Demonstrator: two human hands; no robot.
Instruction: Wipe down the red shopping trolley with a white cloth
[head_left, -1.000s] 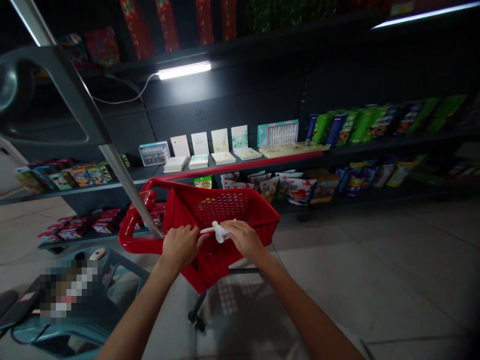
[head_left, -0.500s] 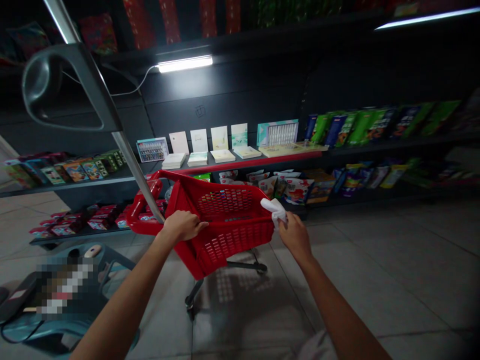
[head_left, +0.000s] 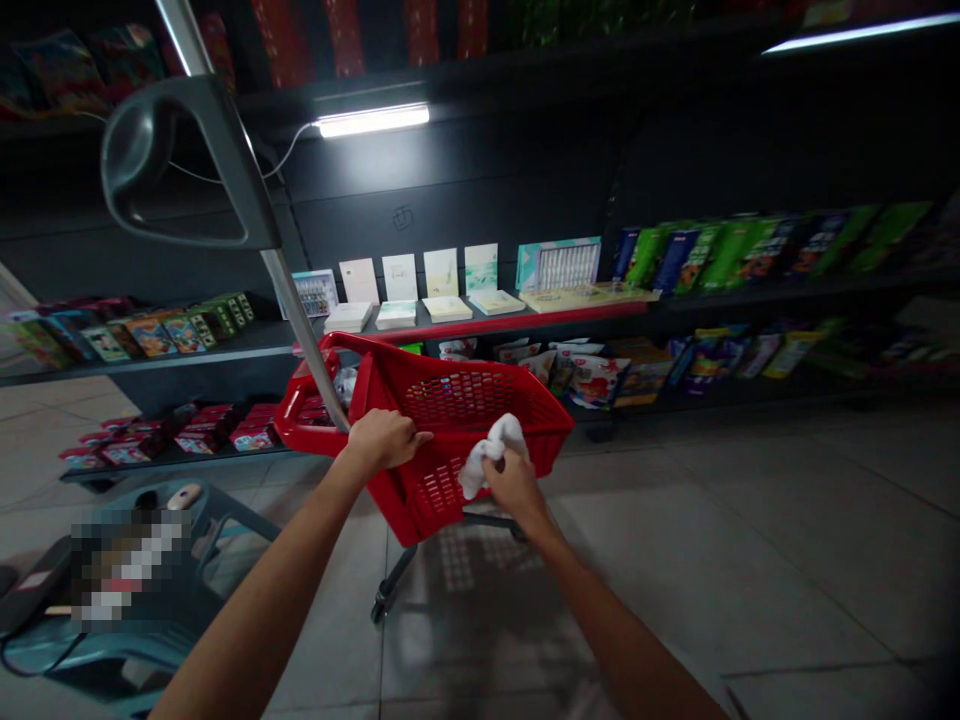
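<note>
A red plastic shopping cart (head_left: 555, 425) with perforated sides stands on the tiled floor in front of me. My left hand (head_left: 384, 438) is closed over its near rim, close to the red handle (head_left: 289, 432). In my right hand (head_left: 517, 485) is a crumpled white cloth (head_left: 504, 440), held near the top of the cart's near side. Whether the cloth touches the plastic there I cannot tell. A metal pole with a grey loop grip (head_left: 255, 215) rises at the cart's handle end.
Behind the cart runs a dark store shelf (head_left: 480, 325) with white booklets, boxes and snack bags. A lit tube lamp (head_left: 373, 120) hangs above it. At lower left stands a blue-grey plastic stool (head_left: 232, 520) with things on it, partly blurred out.
My right hand has moved left with the cloth, from the cart's far right corner to the middle of its near side. The cart and pole have shifted slightly right; my left hand stays on the rim.
</note>
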